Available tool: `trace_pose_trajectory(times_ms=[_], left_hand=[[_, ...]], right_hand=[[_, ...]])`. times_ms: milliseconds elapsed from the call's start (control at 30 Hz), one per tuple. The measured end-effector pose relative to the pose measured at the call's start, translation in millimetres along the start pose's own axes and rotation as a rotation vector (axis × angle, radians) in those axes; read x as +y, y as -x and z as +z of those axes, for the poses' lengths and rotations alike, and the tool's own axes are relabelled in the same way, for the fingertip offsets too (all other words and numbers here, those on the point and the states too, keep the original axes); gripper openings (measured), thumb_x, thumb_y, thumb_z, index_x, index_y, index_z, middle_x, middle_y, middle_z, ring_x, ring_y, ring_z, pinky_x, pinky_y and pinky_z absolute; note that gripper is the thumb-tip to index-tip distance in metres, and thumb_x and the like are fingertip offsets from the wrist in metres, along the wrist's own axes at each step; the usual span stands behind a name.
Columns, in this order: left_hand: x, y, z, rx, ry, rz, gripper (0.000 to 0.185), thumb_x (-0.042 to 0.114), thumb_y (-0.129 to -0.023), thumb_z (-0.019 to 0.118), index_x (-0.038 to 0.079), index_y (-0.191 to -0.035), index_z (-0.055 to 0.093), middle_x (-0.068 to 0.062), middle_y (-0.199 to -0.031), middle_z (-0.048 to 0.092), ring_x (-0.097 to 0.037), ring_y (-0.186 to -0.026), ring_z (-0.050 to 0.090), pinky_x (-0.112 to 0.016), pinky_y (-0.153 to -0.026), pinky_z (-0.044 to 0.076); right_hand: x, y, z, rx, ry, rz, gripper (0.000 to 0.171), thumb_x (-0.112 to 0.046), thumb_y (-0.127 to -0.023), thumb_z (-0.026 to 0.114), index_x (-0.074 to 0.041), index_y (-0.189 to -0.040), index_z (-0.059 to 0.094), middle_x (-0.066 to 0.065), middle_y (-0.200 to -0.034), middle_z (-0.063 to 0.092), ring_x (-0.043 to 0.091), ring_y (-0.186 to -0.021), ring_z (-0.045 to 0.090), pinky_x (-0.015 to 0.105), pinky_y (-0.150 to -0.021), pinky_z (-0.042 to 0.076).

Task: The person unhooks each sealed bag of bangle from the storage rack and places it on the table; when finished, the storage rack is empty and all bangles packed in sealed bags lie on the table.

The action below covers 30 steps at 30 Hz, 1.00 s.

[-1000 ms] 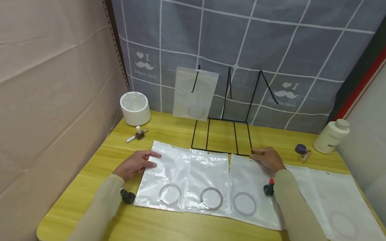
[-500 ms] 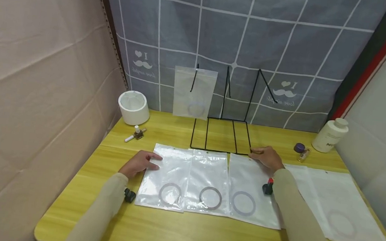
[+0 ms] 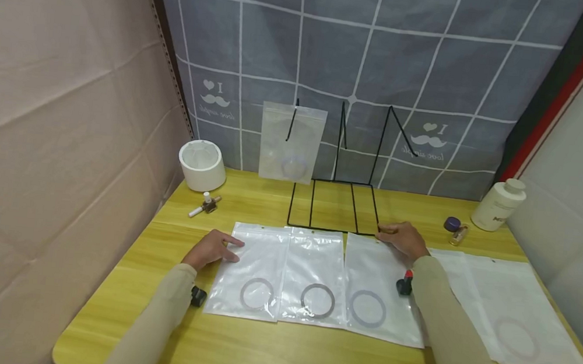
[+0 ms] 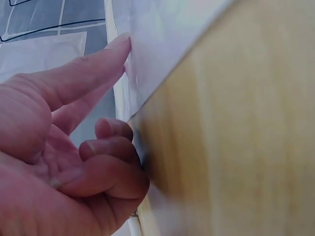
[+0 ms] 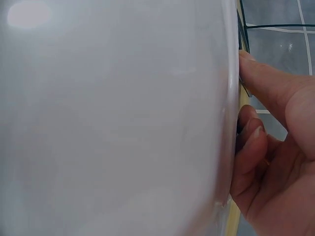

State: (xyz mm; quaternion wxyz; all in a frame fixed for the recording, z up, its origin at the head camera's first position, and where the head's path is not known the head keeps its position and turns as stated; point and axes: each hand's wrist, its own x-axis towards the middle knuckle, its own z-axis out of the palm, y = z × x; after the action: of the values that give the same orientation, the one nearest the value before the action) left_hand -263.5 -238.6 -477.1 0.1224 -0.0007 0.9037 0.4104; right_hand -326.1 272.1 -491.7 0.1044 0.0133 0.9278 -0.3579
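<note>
Three white zip bags lie side by side, each with a ring showing through. My left hand (image 3: 213,249) touches the left bag (image 3: 254,266) near its upper left edge with straight thumb and index finger; the other fingers curl in the left wrist view. Beyond the middle bag (image 3: 315,260) and right bag (image 3: 380,272) stands a black wire rack (image 3: 354,207). My right hand (image 3: 403,238) pinches the rack's front right corner, its forearm crossing the right bag. Another zip bag (image 3: 289,155) hangs from the rack's left hook.
More white bags (image 3: 531,322) lie at the right. A white bottle (image 3: 499,205), a dark cap (image 3: 452,224) and a small vial (image 3: 459,235) stand back right. At the back left are a white cylinder (image 3: 202,167) and a small valve-like fitting (image 3: 206,205). Grey checked cloth hangs behind.
My left hand has moved slightly right and down, and the left bag's top edge has shifted toward me and straightened in line with the others. The right hand stays at the rack's corner.
</note>
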Motion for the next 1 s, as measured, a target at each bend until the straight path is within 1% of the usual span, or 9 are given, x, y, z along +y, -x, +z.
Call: trace_pose_trajectory(times_ms=[133, 233, 367, 467, 567, 667, 733, 867, 1000], left_hand=[[4.0, -3.7, -0.2, -0.056, 0.002, 0.042, 0.031, 0.010, -0.081, 0.084, 0.006, -0.111, 0.079, -0.009, -0.108, 0.070, -0.018, -0.094, 0.051, -0.025, -0.079, 0.040], [13.8, -10.5, -7.4, -0.086, 0.001, 0.115, 0.027, 0.016, -0.090, 0.077, 0.002, -0.114, 0.077, -0.004, -0.087, 0.066, -0.016, -0.076, 0.049, -0.026, -0.069, 0.040], [34.0, -32.6, -21.6, 0.006, 0.058, 0.182, 0.031, 0.024, -0.099, 0.067, 0.001, -0.117, 0.074, -0.006, -0.073, 0.062, -0.017, -0.060, 0.048, -0.032, -0.060, 0.044], [51.8, -58.6, -29.7, 0.123, 0.153, 0.184, 0.033, 0.028, -0.101, 0.064, 0.002, -0.120, 0.072, -0.014, -0.086, 0.069, -0.022, -0.072, 0.061, -0.040, -0.074, 0.052], [71.5, -86.6, -36.7, 0.198, 0.236, 0.214, 0.034, 0.024, -0.101, 0.063, 0.004, -0.129, 0.068, -0.018, -0.114, 0.070, -0.031, -0.103, 0.065, -0.048, -0.096, 0.050], [92.9, -108.7, -44.5, 0.239, 0.287, 0.293, 0.038, 0.015, -0.100, 0.063, 0.006, -0.137, 0.063, -0.018, -0.144, 0.055, -0.034, -0.135, 0.049, -0.052, -0.112, 0.040], [107.7, -118.0, -49.4, 0.253, 0.317, 0.345, 0.042, 0.012, -0.099, 0.064, 0.008, -0.141, 0.060, -0.016, -0.157, 0.042, -0.034, -0.147, 0.035, -0.054, -0.118, 0.031], [134.3, -129.0, -54.7, 0.282, 0.339, 0.409, 0.047, 0.011, -0.099, 0.064, 0.016, -0.146, 0.057, -0.012, -0.164, 0.027, -0.033, -0.153, 0.019, -0.056, -0.122, 0.021], [151.6, -133.6, -53.4, 0.317, 0.361, 0.453, 0.045, 0.011, -0.099, 0.064, 0.017, -0.143, 0.060, -0.012, -0.157, 0.039, -0.032, -0.144, 0.034, -0.053, -0.118, 0.030]], right_hand=[[5, 1, -1, 0.006, 0.002, 0.006, 0.064, -0.051, -0.091, 0.072, -0.017, -0.143, 0.059, 0.021, -0.147, 0.051, 0.047, -0.138, 0.041, 0.065, -0.111, 0.033], [6, 4, 1, 0.010, 0.006, 0.004, 0.063, -0.050, -0.091, 0.072, -0.016, -0.142, 0.059, 0.022, -0.147, 0.051, 0.048, -0.138, 0.040, 0.066, -0.110, 0.033], [6, 8, 7, 0.017, 0.002, 0.011, 0.059, -0.047, -0.091, 0.073, -0.017, -0.140, 0.061, 0.020, -0.146, 0.053, 0.047, -0.139, 0.040, 0.066, -0.110, 0.033], [4, 10, 11, 0.031, 0.001, 0.003, 0.056, -0.044, -0.092, 0.073, -0.016, -0.139, 0.062, 0.019, -0.144, 0.055, 0.046, -0.137, 0.043, 0.065, -0.110, 0.035], [1, 12, 12, 0.036, -0.011, -0.001, 0.054, -0.042, -0.093, 0.073, -0.017, -0.139, 0.062, 0.019, -0.144, 0.056, 0.046, -0.137, 0.044, 0.065, -0.110, 0.035], [-3, 13, 13, 0.033, -0.018, -0.001, 0.054, -0.042, -0.093, 0.072, -0.017, -0.140, 0.062, 0.018, -0.144, 0.056, 0.045, -0.139, 0.042, 0.064, -0.111, 0.034], [-5, 13, 12, 0.031, -0.015, -0.004, 0.055, -0.042, -0.093, 0.072, -0.017, -0.141, 0.061, 0.018, -0.144, 0.056, 0.045, -0.139, 0.042, 0.064, -0.111, 0.034], [-6, 12, 8, 0.049, -0.010, -0.005, 0.053, -0.041, -0.093, 0.073, -0.017, -0.139, 0.062, 0.017, -0.143, 0.057, 0.044, -0.138, 0.044, 0.063, -0.111, 0.035], [-3, 11, 5, 0.060, -0.018, -0.001, 0.052, -0.040, -0.093, 0.073, -0.017, -0.138, 0.063, 0.016, -0.142, 0.058, 0.044, -0.138, 0.044, 0.063, -0.112, 0.034]])
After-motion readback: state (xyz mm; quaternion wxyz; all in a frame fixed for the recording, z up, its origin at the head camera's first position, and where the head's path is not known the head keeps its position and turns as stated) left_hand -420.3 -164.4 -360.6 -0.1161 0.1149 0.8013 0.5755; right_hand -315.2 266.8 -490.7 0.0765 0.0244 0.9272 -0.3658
